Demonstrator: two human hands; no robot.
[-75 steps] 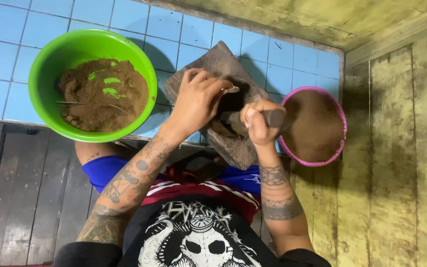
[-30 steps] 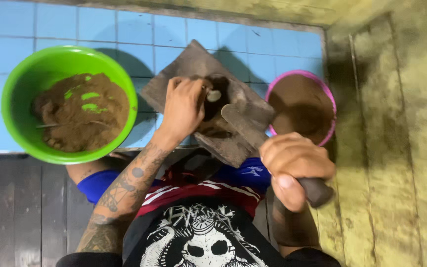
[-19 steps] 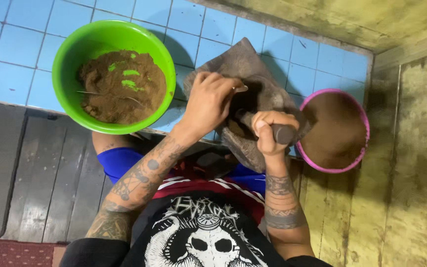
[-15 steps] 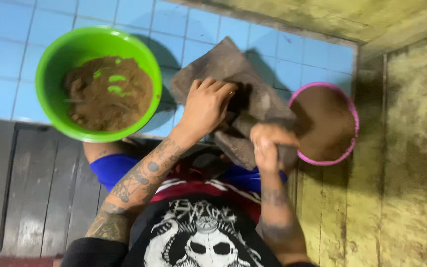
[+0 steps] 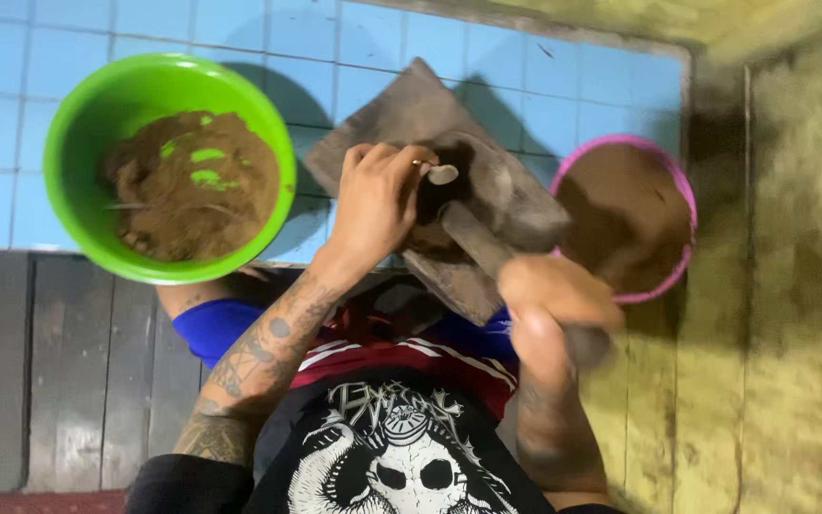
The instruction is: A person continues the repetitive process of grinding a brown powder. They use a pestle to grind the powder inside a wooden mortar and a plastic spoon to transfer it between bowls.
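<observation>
Green plastic marks the far left: a round bowl (image 5: 168,167) sits well to the left of the wooden board (image 5: 430,181), on the blue tiles (image 5: 11,114), holding a heap of brown crumbly matter (image 5: 192,186) with a few green flecks on top. It is roughly half full, so a good share of that stuff seems not yet worked.

Moving right to the board itself, a dark, worn slab lying tilted across the person's lap, the left hand (image 5: 373,205) rests on its middle. Its fingers are curled together and pinch a small pale, rounded piece (image 5: 443,174) against the board's surface, beside a dark patch of crushed matter.

Just right of the board's lower edge, the right hand (image 5: 554,295) is blurred with motion; it looks wrapped in a fist around the handle of a dark, long tool (image 5: 478,243) whose flat end lies on the board near the pale piece. What kind of tool it is I cannot tell for sure.

Right of the board stands a pink-rimmed bowl (image 5: 663,167) with brown powder filling much of it, which suggests a fair amount is already processed, with the green bowl's heap left.
</observation>
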